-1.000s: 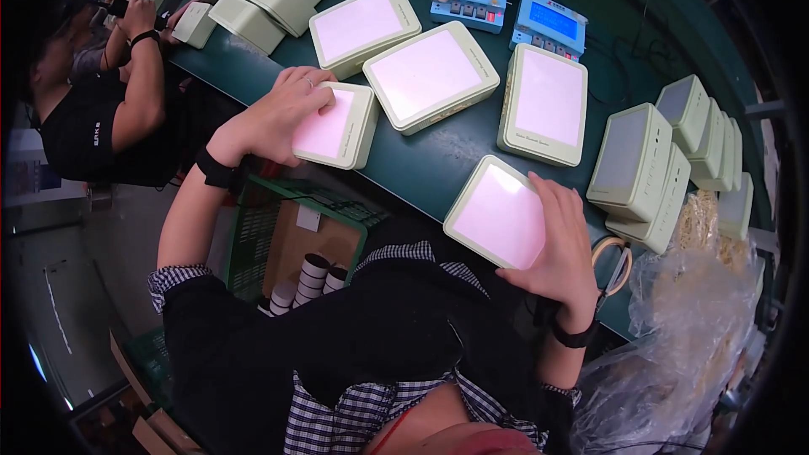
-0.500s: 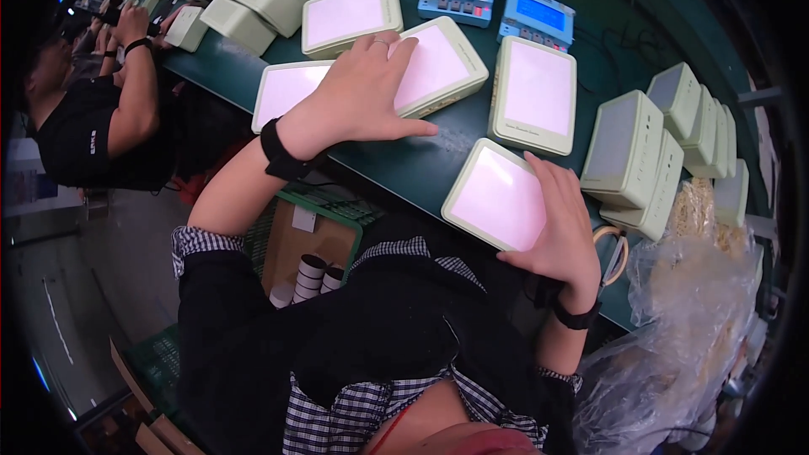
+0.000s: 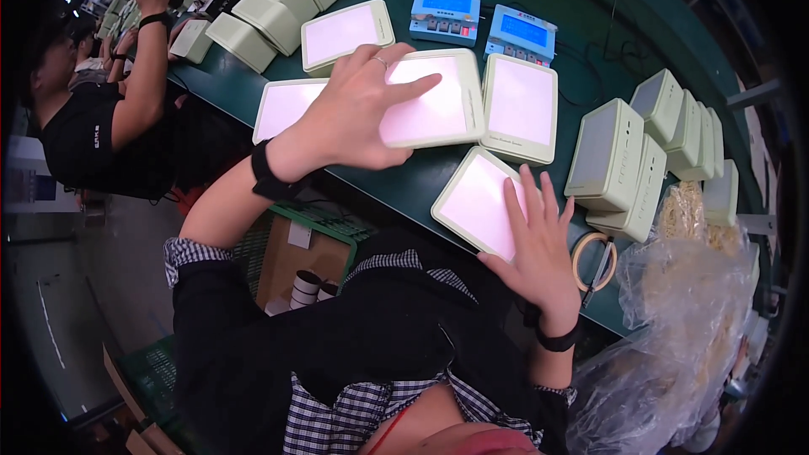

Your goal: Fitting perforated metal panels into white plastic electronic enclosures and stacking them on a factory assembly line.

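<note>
Left-front of the blue meter [image 3: 521, 32], the left hand [image 3: 358, 105] grasps a lit box [image 3: 448, 114]; farther front, the right hand [image 3: 542, 248] spreads over a second lit box [image 3: 479, 202], contact unclear. Likely arranging; next calls for steady support.

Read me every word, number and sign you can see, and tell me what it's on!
Held box, under the left hand: any writing is too blurred to read.
Neighbouring box, just to its right: small dark writing along the near edge, too tiny to read.
Left blue gadget and right blue gadget: small marks above the screens, too small to read.
Co-worker's black sleeve: tiny white letters, not clear enough to quote.
</note>
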`<state>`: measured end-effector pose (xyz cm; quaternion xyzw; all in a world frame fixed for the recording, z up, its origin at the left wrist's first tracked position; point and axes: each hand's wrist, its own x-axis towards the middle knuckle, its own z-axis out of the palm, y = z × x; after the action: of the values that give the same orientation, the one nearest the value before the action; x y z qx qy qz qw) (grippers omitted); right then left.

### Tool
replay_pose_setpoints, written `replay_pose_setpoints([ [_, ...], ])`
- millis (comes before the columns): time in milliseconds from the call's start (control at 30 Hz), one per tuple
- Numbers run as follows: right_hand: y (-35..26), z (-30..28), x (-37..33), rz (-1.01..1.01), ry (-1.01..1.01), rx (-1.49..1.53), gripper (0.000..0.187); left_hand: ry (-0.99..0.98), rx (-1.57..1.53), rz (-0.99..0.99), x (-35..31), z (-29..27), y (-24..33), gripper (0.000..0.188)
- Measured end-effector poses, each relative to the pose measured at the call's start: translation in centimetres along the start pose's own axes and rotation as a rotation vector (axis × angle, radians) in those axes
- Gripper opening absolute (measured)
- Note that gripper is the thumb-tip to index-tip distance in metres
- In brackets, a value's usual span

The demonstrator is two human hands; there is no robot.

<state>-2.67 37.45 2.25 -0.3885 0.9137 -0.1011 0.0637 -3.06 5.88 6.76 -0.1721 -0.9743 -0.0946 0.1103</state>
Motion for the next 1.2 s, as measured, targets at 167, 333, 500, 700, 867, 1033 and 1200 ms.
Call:
replay_pose_setpoints([
  [167, -0.2, 0.6, -0.3, -0.038, -0.007, -0.076, 0.087, 0.276, 0.098, 0.447, -0.4, -3.4, 2.1, 0.05],
  [333, -0.8, -2.0, 0.6, 0.135, -0.102, 1.72, 0.097, 0.534, -0.101, 0.686, -1.1, -1.8, 5.2, 0.036],
  [500, -1.6, -5.3, 2.2, -0.12, -0.26, 2.033, 0.104, 0.5, -0.169, 0.78, -0.4, -1.9, 5.1, 0.033],
  [700, -1.4, -6.4, 2.8, -0.049, -0.429, 1.836, 0.105, 0.373, 0.0, 0.917, -0.3, -2.7, 4.9, 0.035],
  [867, -0.9, -5.2, 2.6, -0.052, -0.407, 1.749, 0.105, 0.304, -0.043, 0.952, -0.3, -2.2, 5.0, 0.035],
  [1033, -0.8, -4.1, 2.2, -0.054, -0.42, 1.83, 0.104, 0.214, -0.081, 0.941, -0.5, -2.3, 5.2, 0.035],
  [1200, -1.3, -4.3, 2.6, 0.018, -0.425, 1.848, 0.103, 0.284, -0.137, 0.868, -0.8, -1.6, 5.1, 0.037],
])
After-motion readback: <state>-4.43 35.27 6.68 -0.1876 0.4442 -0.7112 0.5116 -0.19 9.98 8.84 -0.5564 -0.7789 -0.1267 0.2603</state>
